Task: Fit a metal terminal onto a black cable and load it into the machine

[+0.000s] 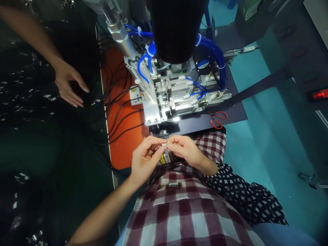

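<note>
My left hand (145,159) and my right hand (185,149) meet in front of my chest, fingertips pinched together on a small pale connector piece (164,145). Both hands grip it at once. Just beyond them stands a metal fixture machine (169,99) with blue air hoses (212,51) and a lit slot at its front. Thin black cables (123,119) run from the machine's left side over an orange mat (125,150).
Red-handled scissors (217,119) lie on the dark base plate (235,112) right of the machine. Another person's hand (68,83) rests on a dark pile of cables at the left. A red switch (320,94) glows at the right. Teal floor (269,136) lies to the right.
</note>
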### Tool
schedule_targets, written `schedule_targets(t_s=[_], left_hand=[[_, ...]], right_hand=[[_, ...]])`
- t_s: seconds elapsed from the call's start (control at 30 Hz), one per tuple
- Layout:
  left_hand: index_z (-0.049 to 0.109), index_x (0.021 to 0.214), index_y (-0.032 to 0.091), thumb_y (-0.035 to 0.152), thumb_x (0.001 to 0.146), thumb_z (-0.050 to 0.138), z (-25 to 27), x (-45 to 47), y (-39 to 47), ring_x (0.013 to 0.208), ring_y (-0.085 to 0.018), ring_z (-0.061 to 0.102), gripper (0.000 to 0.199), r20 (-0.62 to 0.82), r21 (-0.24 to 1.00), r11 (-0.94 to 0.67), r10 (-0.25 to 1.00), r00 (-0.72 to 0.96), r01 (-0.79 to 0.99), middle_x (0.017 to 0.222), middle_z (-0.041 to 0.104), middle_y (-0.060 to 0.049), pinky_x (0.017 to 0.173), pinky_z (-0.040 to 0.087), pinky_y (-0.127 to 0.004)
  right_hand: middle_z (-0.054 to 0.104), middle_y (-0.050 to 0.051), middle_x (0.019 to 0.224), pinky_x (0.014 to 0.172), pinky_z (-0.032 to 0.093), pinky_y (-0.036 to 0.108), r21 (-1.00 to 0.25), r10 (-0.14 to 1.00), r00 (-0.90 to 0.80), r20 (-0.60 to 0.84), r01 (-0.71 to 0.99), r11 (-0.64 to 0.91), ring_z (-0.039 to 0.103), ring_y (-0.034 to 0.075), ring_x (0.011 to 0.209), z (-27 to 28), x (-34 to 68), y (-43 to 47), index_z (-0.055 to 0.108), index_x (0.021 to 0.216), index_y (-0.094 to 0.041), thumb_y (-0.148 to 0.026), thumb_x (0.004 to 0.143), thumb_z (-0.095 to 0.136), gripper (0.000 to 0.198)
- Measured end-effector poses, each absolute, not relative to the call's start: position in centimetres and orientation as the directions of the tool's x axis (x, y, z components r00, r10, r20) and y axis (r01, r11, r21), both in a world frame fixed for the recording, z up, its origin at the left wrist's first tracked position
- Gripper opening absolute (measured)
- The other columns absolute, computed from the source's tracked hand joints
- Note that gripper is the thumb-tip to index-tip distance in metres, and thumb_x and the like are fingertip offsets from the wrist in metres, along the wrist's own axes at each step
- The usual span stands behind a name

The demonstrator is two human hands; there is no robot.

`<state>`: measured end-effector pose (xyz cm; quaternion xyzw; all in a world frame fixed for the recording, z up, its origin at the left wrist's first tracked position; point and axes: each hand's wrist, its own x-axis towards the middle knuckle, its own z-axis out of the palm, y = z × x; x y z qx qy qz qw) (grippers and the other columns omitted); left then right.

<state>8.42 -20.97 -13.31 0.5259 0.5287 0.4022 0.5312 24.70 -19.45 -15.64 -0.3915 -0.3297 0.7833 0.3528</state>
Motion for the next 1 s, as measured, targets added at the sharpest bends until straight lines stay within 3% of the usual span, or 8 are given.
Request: schedule_targets(t_s=[0.17, 0.3, 0.43, 0.57, 0.7, 0.77, 0.87, 1.0], left_hand=[[0.075, 0.090, 0.022, 0.020, 0.080, 0.070, -13.2, 8.8, -20.7, 0.083, -0.017, 0.058, 0.011, -0.064, 0.980, 0.036, 0.988, 0.142, 0.193, 0.086, 0.063, -0.005, 0.072, 0.047, -0.028], [0.071, 0.081, 0.020, 0.023, 0.079, 0.072, -13.5, 8.9, -20.7, 0.065, -0.010, 0.054, 0.004, -0.233, 0.972, 0.234, 0.958, 0.165, 0.016, 0.086, 0.058, -0.002, 0.055, 0.043, -0.022], [0.064, 0.082, 0.018, 0.028, 0.082, 0.069, -13.8, 9.1, -20.9, 0.046, -0.003, 0.045, 0.011, -0.371, 0.917, 0.385, 0.919, 0.135, -0.100, 0.090, 0.056, -0.001, 0.042, 0.034, -0.020], [0.064, 0.078, 0.016, 0.030, 0.081, 0.069, -13.1, 9.1, -21.0, 0.055, -0.005, 0.048, 0.015, -0.325, 0.945, 0.317, 0.940, 0.106, 0.081, 0.089, 0.056, -0.002, 0.045, 0.037, -0.018], [0.063, 0.095, 0.017, 0.030, 0.086, 0.063, -12.3, 8.0, -21.1, 0.052, -0.006, 0.046, 0.016, -0.372, 0.915, 0.324, 0.908, 0.194, 0.241, 0.079, 0.057, 0.000, 0.046, 0.037, -0.018], [0.063, 0.097, 0.017, 0.027, 0.088, 0.061, -12.4, 7.2, -20.8, 0.060, -0.009, 0.053, 0.013, -0.312, 0.901, 0.223, 0.929, 0.200, 0.372, 0.079, 0.059, 0.000, 0.053, 0.043, -0.020], [0.068, 0.094, 0.016, 0.019, 0.090, 0.057, -13.5, 6.1, -19.7, 0.084, -0.015, 0.060, 0.012, 0.002, 0.785, -0.134, 0.977, 0.213, 0.605, 0.091, 0.061, -0.005, 0.074, 0.049, -0.025], [0.069, 0.104, 0.014, 0.012, 0.092, 0.052, -15.3, 5.3, -17.9, 0.082, -0.013, 0.058, 0.022, 0.218, 0.635, -0.402, 0.913, 0.346, 0.659, 0.089, 0.058, -0.005, 0.074, 0.049, -0.023]], right_hand=[[0.045, -0.006, 0.060, 0.042, 0.024, 0.020, -0.899, 0.893, -0.330, -0.307, -0.208, -0.386, 0.032, 0.005, 0.048, -15.7, 24.8, -20.1, 0.057, 0.078, -0.017, -0.041, 0.080, 0.066, 0.026], [0.042, -0.007, 0.059, 0.041, 0.023, 0.020, -0.899, 0.893, -0.343, -0.293, -0.218, -0.379, 0.030, 0.005, 0.046, -16.0, 24.9, -20.4, 0.054, 0.077, -0.017, -0.037, 0.084, 0.062, 0.023], [0.048, -0.004, 0.064, 0.045, 0.030, 0.021, -0.959, 0.922, -0.305, -0.237, -0.079, -0.272, 0.036, 0.007, 0.050, -16.3, 25.1, -20.5, 0.055, 0.077, -0.017, -0.031, 0.086, 0.059, 0.017], [0.049, -0.003, 0.067, 0.050, 0.034, 0.022, -0.988, 0.939, -0.306, -0.156, 0.058, -0.145, 0.040, 0.008, 0.054, -16.5, 25.4, -20.6, 0.057, 0.078, -0.017, -0.025, 0.088, 0.057, 0.013], [0.052, -0.002, 0.071, 0.053, 0.036, 0.023, -0.993, 0.954, -0.282, -0.103, 0.086, -0.082, 0.043, 0.008, 0.057, -16.6, 25.7, -20.2, 0.057, 0.077, -0.017, -0.023, 0.088, 0.057, 0.012], [0.053, -0.001, 0.073, 0.055, 0.038, 0.023, -0.993, 0.960, -0.263, -0.094, 0.091, -0.072, 0.044, 0.009, 0.058, -16.8, 25.6, -19.6, 0.058, 0.078, -0.016, -0.023, 0.088, 0.058, 0.012], [0.052, -0.002, 0.069, 0.051, 0.037, 0.023, -0.986, 0.950, -0.265, -0.168, 0.041, -0.163, 0.044, 0.009, 0.055, -17.6, 25.2, -18.3, 0.058, 0.079, -0.017, -0.026, 0.087, 0.059, 0.012], [0.051, -0.004, 0.064, 0.046, 0.037, 0.022, -0.935, 0.908, -0.277, -0.314, -0.075, -0.346, 0.044, 0.008, 0.049, -18.3, 24.7, -16.8, 0.057, 0.079, -0.017, -0.031, 0.084, 0.061, 0.015]])
